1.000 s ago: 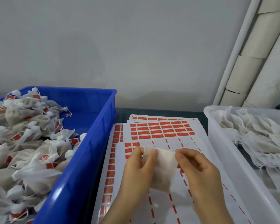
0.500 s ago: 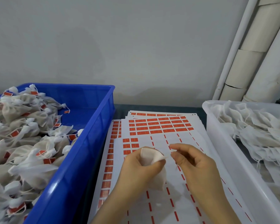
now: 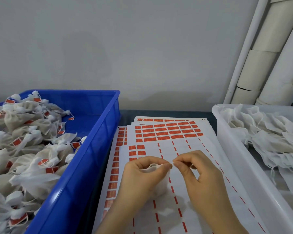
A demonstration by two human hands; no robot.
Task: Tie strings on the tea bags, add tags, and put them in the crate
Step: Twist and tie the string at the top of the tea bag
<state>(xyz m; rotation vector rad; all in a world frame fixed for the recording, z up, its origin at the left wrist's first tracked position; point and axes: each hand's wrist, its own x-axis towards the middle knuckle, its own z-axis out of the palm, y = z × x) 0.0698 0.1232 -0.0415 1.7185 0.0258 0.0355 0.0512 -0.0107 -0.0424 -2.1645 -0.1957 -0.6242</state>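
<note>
Gathering entry, item one: tea bag, white mesh, held above the near middle of the surface, its neck bunched inside the left hand. Left grip: clenched round the gathered neck, likely so the mouth stays closed while the tie is made; the bag's body hangs below the fingers.

Item two: string, only a short pale end visible, too fine to trace. Right hand meets the left at the bag's neck. Right grip: thumb and forefinger pinching that end, apparently ready to draw it tight. Tying looks under way; no tag shows on this bag yet.

Item three: tag sheets, fanned stack lying directly under the hands, orange tags remaining at the far end and left margin, near rows stripped. Placement keeps the next tag within reach.

Item four: blue crate, left, touching the sheets' edge, holding finished bags with tied necks and orange tags.

Item five: white tub, right, holding flat untied bags, stock for the right hand.

Item six: pipes, far right, against the wall.
</note>
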